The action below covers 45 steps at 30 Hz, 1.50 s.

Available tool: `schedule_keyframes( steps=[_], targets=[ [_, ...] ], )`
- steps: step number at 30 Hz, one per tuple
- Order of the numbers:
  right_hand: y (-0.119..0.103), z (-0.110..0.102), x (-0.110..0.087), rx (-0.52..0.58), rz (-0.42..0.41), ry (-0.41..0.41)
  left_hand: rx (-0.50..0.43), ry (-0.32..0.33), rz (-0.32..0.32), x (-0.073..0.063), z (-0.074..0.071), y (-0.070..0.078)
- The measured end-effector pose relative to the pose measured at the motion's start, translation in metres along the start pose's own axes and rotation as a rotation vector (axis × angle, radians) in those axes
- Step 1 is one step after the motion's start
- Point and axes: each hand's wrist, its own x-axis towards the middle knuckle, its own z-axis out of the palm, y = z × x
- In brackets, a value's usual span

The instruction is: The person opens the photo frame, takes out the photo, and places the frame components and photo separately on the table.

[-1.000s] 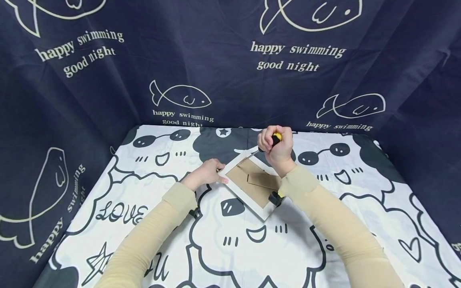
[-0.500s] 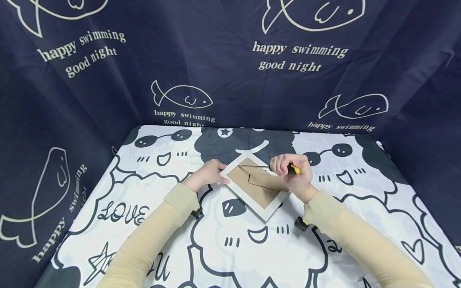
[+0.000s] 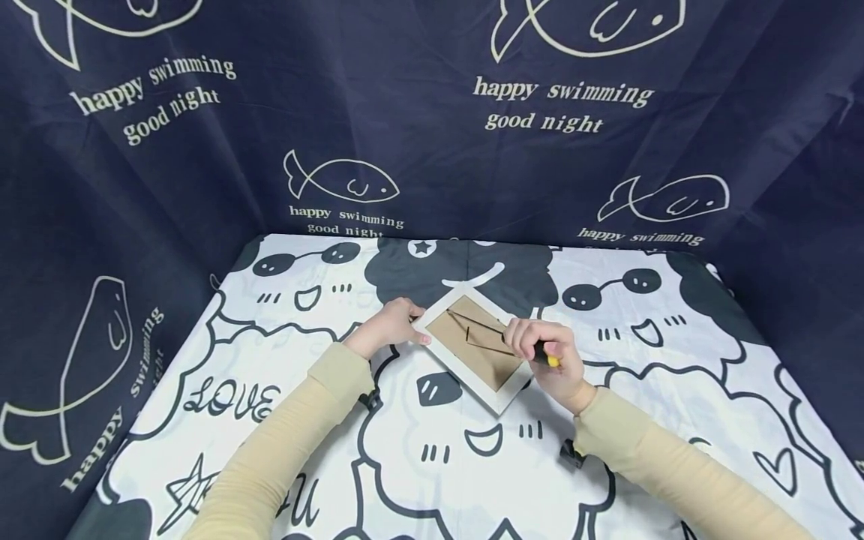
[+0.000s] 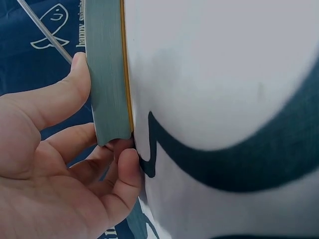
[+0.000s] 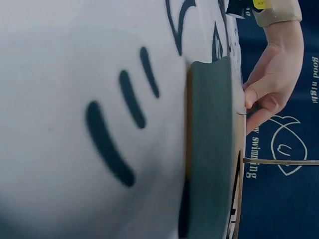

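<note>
A white picture frame [image 3: 459, 365] lies face down, turned like a diamond, its brown backing board [image 3: 487, 368] upward. A brown stand flap [image 3: 487, 338] is on the board. My left hand [image 3: 391, 324] grips the left corner; in the left wrist view its thumb presses the frame's side [image 4: 107, 74] and its fingers curl under the end. My right hand [image 3: 565, 373] holds a screwdriver by its black and yellow handle [image 3: 542, 353]. The thin shaft [image 5: 284, 162] slants low over the board, its tip at the inner edge near the upper left. The right palm is hidden.
A white cloth [image 3: 317, 427] with black cartoon drawings covers the table. Behind and at the sides hangs a dark blue curtain [image 3: 432, 112] printed with fish and words. A black strap device [image 3: 572, 453] sits at my right wrist.
My right hand has swung from above the frame down to its right side, lowering the screwdriver's handle while the tip stays near the upper-left inner edge. The left hand keeps its grip.
</note>
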Motion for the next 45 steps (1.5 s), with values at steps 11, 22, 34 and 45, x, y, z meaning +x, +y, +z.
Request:
schedule_keyframes(
  steps=[11,22,34,45],
  targets=[
    [0.013,0.002,0.030,0.014,-0.022,0.172,0.017,-0.019,0.002,-0.002,-0.003,0.003],
    [0.038,0.000,0.080,0.071,0.207,0.350,0.044,-0.016,0.038,0.001,-0.001,0.001],
    [0.063,0.007,0.120,-0.021,0.337,0.441,0.060,-0.025,0.032,0.000,-0.003,0.002],
    [0.070,0.007,0.133,-0.062,0.425,0.505,0.060,-0.019,0.029,0.003,-0.002,0.001]
  ],
)
